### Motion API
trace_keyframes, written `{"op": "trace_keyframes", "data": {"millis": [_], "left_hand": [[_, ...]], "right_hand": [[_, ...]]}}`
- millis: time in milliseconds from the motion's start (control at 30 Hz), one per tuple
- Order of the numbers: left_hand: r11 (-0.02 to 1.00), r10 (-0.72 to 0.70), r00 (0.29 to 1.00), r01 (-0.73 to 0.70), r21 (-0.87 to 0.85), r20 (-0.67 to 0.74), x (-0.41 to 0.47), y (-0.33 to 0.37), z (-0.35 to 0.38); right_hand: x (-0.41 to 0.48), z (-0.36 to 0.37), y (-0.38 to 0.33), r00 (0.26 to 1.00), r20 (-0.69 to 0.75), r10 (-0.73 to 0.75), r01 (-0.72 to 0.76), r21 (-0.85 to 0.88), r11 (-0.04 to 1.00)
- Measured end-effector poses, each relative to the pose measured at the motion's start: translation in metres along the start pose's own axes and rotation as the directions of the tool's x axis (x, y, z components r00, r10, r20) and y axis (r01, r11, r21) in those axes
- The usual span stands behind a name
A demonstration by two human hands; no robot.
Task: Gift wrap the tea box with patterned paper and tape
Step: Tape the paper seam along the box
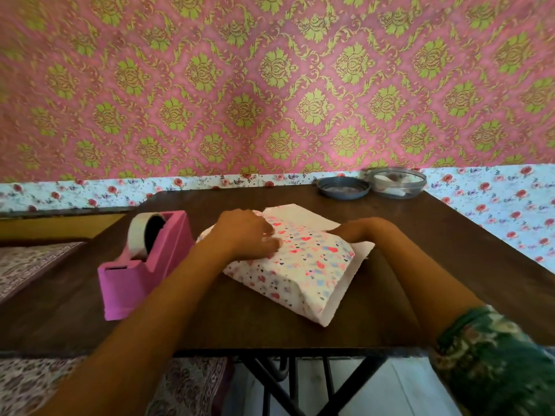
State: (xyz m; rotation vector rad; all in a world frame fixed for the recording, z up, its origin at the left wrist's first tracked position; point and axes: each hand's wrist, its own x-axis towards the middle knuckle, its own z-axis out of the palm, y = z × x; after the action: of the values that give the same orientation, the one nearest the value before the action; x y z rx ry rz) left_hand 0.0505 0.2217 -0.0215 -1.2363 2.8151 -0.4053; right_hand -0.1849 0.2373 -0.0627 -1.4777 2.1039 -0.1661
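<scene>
The tea box is hidden under white patterned paper (303,262) with red, pink and blue hearts, lying in the middle of the dark wooden table (435,265). My left hand (246,232) presses flat on the top left of the wrapped box, fingers spread on the paper. My right hand (357,232) lies at the far right side of the parcel, its fingers tucked under or behind a paper flap and hidden. A plain white flap sticks out behind the box. A pink tape dispenser (141,265) with a roll of tape stands just left of the parcel.
A dark round lid (342,187) and a clear round container (396,183) with white contents sit at the table's far right edge. The table's front edge is close to me, with black metal legs below. Patterned wall behind; a bed with printed cloth on the left.
</scene>
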Motion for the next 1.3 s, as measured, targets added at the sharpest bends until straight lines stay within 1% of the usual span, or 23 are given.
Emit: {"op": "trace_keyframes", "data": {"millis": [33, 67, 167, 267, 300, 333, 400, 433, 500, 600, 667, 800, 867, 900, 967, 1000, 1033, 1067, 1100, 1133, 1167, 1233, 1300], "left_hand": [[1.000, -0.003, 1.000, 0.003, 0.019, 0.007, 0.001, 0.004, -0.003], [1.000, -0.008, 1.000, 0.007, 0.023, 0.025, 0.003, 0.007, -0.006], [1.000, -0.023, 0.995, 0.023, 0.003, 0.101, 0.014, 0.014, -0.015], [0.999, -0.023, 0.997, 0.024, -0.023, 0.072, 0.031, 0.004, -0.021], [0.997, -0.019, 0.999, 0.023, -0.076, 0.049, 0.038, -0.004, -0.019], [0.985, -0.005, 0.999, 0.014, -0.171, 0.054, 0.046, -0.012, -0.012], [0.917, 0.058, 0.992, -0.007, -0.400, 0.114, 0.053, -0.020, -0.001], [0.885, 0.087, 0.983, -0.002, -0.465, 0.161, 0.054, -0.022, 0.002], [0.883, 0.110, 0.965, 0.014, -0.469, 0.236, 0.057, -0.025, 0.007], [0.891, 0.101, 0.948, 0.048, -0.451, 0.301, 0.060, -0.026, 0.007], [0.885, 0.105, 0.943, 0.057, -0.462, 0.317, 0.060, -0.026, 0.009], [0.852, 0.129, 0.944, 0.051, -0.522, 0.303, 0.063, -0.028, 0.017], [0.832, 0.131, 0.931, 0.083, -0.548, 0.340, 0.065, -0.030, 0.018], [0.824, 0.120, 0.927, 0.106, -0.557, 0.355, 0.067, -0.031, 0.017], [0.787, 0.075, 0.925, 0.175, -0.591, 0.374, 0.070, -0.037, 0.014], [0.743, 0.051, 0.930, 0.208, -0.637, 0.364, 0.073, -0.040, 0.016], [0.689, 0.023, 0.945, 0.221, -0.691, 0.326, 0.078, -0.044, 0.018], [0.661, -0.020, 0.965, 0.208, -0.721, 0.260, 0.083, -0.047, 0.021], [0.684, -0.066, 0.980, 0.181, -0.707, 0.187, 0.090, -0.051, 0.026], [0.745, -0.086, 0.987, 0.153, -0.650, 0.133, 0.098, -0.054, 0.032], [0.805, -0.076, 0.991, 0.128, -0.580, 0.113, 0.105, -0.056, 0.040], [0.880, -0.020, 0.989, 0.087, -0.467, 0.147, 0.118, -0.059, 0.053], [0.891, -0.001, 0.977, 0.098, -0.444, 0.212, 0.126, -0.061, 0.063]], "right_hand": [[0.000, -0.005, -0.004, 1.000, -0.015, -0.013, 0.013, -0.012, 1.000], [0.003, -0.009, -0.008, 1.000, 0.006, -0.013, 0.013, -0.013, 1.000], [0.012, -0.018, -0.023, 0.993, 0.105, -0.060, 0.065, -0.046, 0.997], [0.025, -0.022, -0.030, 0.987, 0.124, -0.099, 0.110, -0.078, 0.991], [0.026, -0.023, -0.032, 0.987, 0.116, -0.109, 0.119, -0.082, 0.989], [0.027, -0.022, -0.035, 0.986, 0.124, -0.113, 0.124, -0.082, 0.989], [0.029, -0.019, -0.038, 0.989, 0.108, -0.096, 0.112, -0.154, 0.982], [0.030, -0.018, -0.039, 0.991, 0.108, -0.082, 0.102, -0.195, 0.976], [0.039, -0.013, -0.039, 0.989, 0.140, -0.050, 0.081, -0.219, 0.972], [0.045, -0.013, -0.044, 0.985, 0.165, -0.040, 0.069, -0.176, 0.982], [0.044, -0.012, -0.052, 0.986, 0.166, -0.023, 0.053, -0.179, 0.982], [0.053, -0.010, -0.062, 0.984, 0.152, -0.089, 0.110, -0.135, 0.985], [0.052, -0.010, -0.063, 0.982, 0.165, -0.088, 0.108, -0.119, 0.987], [0.049, -0.011, -0.062, 0.983, 0.158, -0.089, 0.107, -0.106, 0.989], [0.045, -0.011, -0.058, 0.981, 0.125, -0.150, 0.158, -0.063, 0.985], [0.045, -0.011, -0.054, 0.978, 0.078, -0.195, 0.198, -0.036, 0.980], [0.045, -0.011, -0.050, 0.969, 0.001, -0.247, 0.247, -0.027, 0.969], [0.045, -0.011, -0.046, 0.954, -0.084, -0.287, 0.287, -0.021, 0.958], [0.045, -0.010, -0.043, 0.942, -0.145, -0.302, 0.299, -0.039, 0.953], [0.047, -0.010, -0.040, 0.941, -0.170, -0.294, 0.282, -0.090, 0.955], [0.048, -0.009, -0.038, 0.951, -0.163, -0.262, 0.239, -0.148, 0.960], [0.057, -0.006, -0.032, 0.972, -0.142, -0.187, 0.155, -0.207, 0.966], [0.066, -0.005, -0.028, 0.975, -0.162, -0.152, 0.108, -0.252, 0.962]]}}
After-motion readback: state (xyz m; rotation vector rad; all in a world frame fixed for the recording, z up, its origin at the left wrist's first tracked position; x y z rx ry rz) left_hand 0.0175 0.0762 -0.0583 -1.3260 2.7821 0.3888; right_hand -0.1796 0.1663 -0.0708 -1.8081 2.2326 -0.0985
